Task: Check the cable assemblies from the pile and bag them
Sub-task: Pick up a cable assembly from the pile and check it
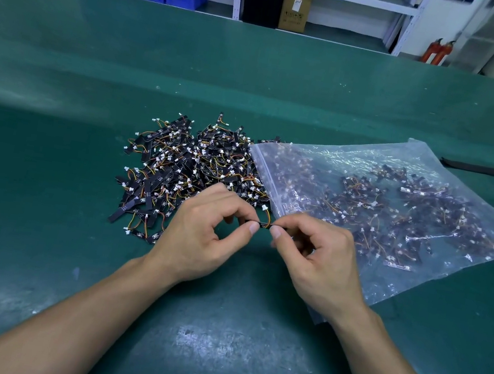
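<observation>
Left hand and right hand pinch one cable assembly between fingers; weak pinch could drop it, unchecked, into pile.

Pile, bag, held assy: 1 ea.

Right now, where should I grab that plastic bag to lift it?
Probably by the zip edge of the bag, reaching from the pile side: that stiffer strip faces the pile, and lifting there keeps the mouth up so the cables inside stay put.
</observation>
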Motion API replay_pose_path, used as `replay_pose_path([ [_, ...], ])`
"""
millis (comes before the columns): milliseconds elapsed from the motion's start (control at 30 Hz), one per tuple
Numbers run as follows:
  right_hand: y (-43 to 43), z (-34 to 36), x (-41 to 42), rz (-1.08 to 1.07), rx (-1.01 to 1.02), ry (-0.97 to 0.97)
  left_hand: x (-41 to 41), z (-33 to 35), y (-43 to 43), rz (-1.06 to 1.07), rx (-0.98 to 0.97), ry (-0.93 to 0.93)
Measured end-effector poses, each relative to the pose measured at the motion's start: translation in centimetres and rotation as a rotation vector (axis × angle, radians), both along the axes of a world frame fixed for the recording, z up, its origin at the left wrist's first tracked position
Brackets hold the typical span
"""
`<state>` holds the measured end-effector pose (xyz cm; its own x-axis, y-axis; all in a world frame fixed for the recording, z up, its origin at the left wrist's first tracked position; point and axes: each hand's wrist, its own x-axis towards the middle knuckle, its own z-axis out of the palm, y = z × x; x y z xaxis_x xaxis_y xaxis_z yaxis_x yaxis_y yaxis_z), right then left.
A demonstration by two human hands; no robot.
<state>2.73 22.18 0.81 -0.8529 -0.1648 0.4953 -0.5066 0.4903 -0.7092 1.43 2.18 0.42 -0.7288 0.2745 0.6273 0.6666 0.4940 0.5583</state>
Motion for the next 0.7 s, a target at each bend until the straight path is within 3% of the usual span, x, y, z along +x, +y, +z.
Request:
replay_pose_path([
  [433,-0.25,-0.07,0.19,0.032,0.157,0.048,-0.37,-0.30,0.02,-0.002,0.053,0.060],
  [700,-0.21,-0.20,0.04,-0.007,0.119,-0.007,-0.35,-0.14,0.17,-0.016,0.033,0.132],
])
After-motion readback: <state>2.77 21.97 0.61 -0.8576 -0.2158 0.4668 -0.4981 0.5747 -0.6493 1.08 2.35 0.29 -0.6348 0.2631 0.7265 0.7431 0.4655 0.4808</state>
